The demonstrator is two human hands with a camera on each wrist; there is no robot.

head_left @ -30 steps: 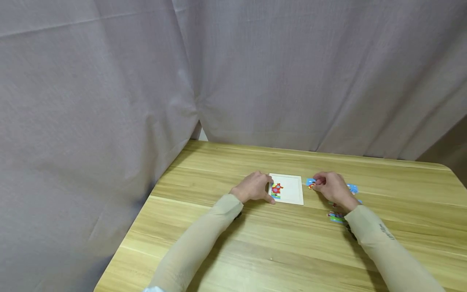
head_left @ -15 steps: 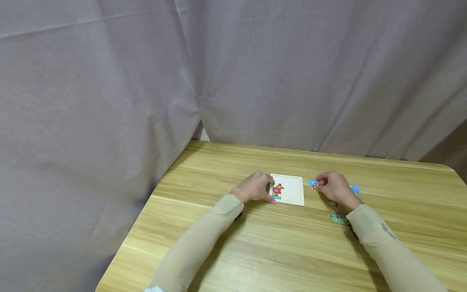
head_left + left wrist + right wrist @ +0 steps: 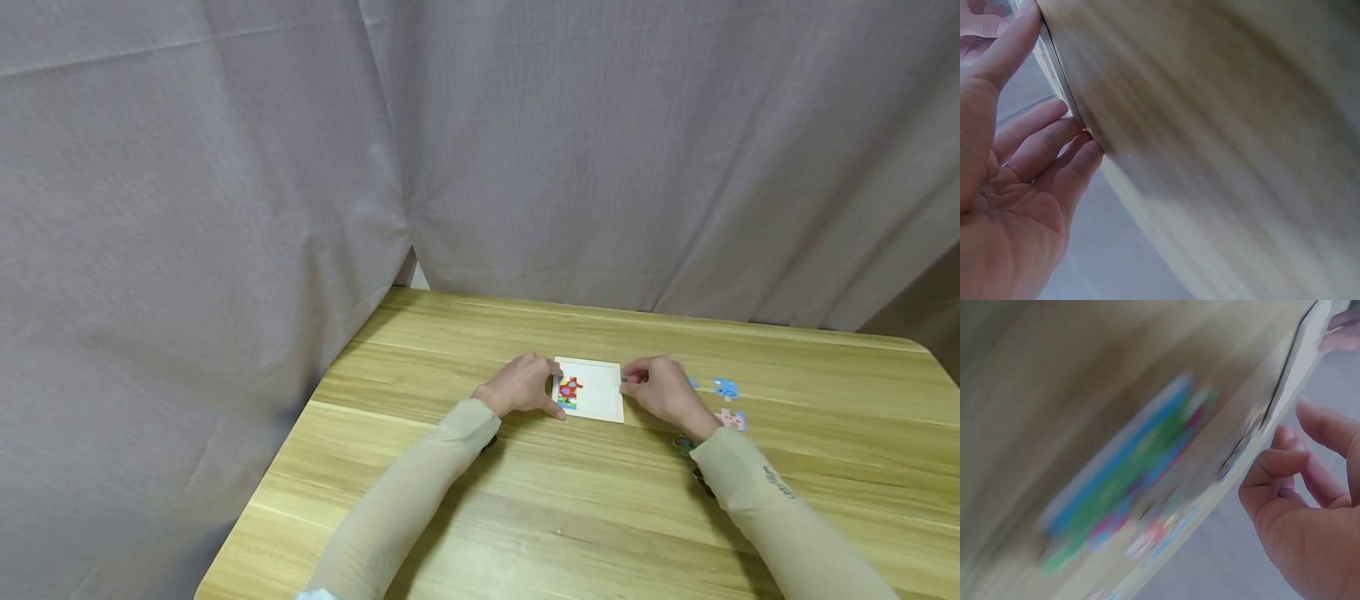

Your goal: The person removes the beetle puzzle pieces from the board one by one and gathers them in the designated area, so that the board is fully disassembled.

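A square white puzzle tray [image 3: 602, 392] lies on the table, with joined pieces showing a red figure [image 3: 570, 389] along its left side. My left hand [image 3: 522, 385] holds the tray's left edge, thumb at the near corner and fingers farther up. In the left wrist view, the left hand's fingertips [image 3: 1088, 147] touch the tray's edge. At the tray's right edge is my right hand [image 3: 662, 390], thumb and fingers pinched together. A small dark sliver shows at its fingertips, apparently a puzzle piece seen edge-on; most of it is hidden.
Several loose puzzle pieces lie to the right: a blue piece [image 3: 726, 388], a pink piece [image 3: 729, 419] and a green piece [image 3: 683, 446] partly behind the right wrist. The wooden table [image 3: 480, 508] meets a grey curtain [image 3: 540, 167] at the back.
My right hand has moved left from the loose pieces to the tray's right edge. The blue-and-red piece at its fingertips no longer shows on the table. The left hand stays put.
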